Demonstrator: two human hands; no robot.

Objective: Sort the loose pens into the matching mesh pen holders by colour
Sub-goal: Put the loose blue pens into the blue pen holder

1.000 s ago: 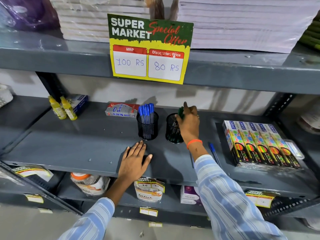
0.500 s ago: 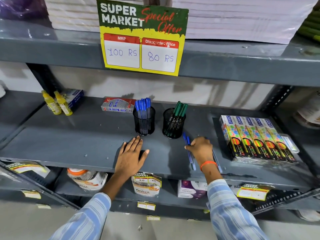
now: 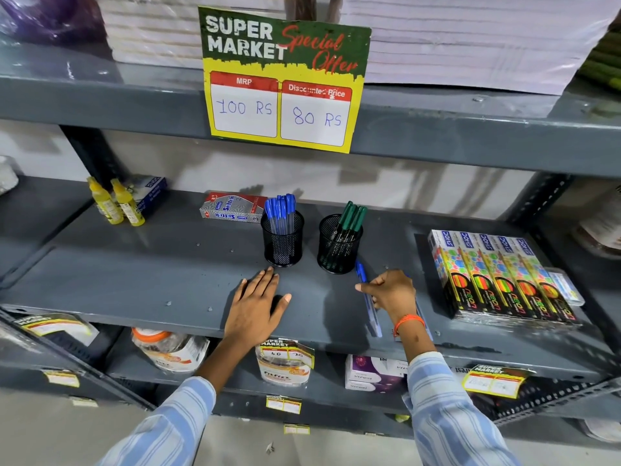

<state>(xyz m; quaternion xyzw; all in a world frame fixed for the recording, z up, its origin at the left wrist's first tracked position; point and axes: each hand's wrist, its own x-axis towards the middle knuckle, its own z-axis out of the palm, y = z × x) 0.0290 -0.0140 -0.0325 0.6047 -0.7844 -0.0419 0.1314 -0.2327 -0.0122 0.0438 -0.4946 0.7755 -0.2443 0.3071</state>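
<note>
Shop interior, stationery aisle of supermarket. Grey slotted-angle steel shelving (image 3: 151,274) in tiers. Landmark: printed card "SUPER MARKET Special Offer" (image 3: 284,79) clipped to upper shelf edge, handwritten MRP 100 RS, discounted price 80 RS. Above card: wrapped paper reams (image 3: 470,38). Below card: two mesh pen holders (image 3: 283,245), boxed pens (image 3: 232,208). Lower right of card: shrink-wrapped neon pencil boxes (image 3: 497,277). Lower left: yellow glue bottles (image 3: 116,205). Bottom tier: smaller price tags (image 3: 493,381) on packaged goods.

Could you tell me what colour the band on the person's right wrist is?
The wrist band is orange, seen clearly in the head view.
</note>
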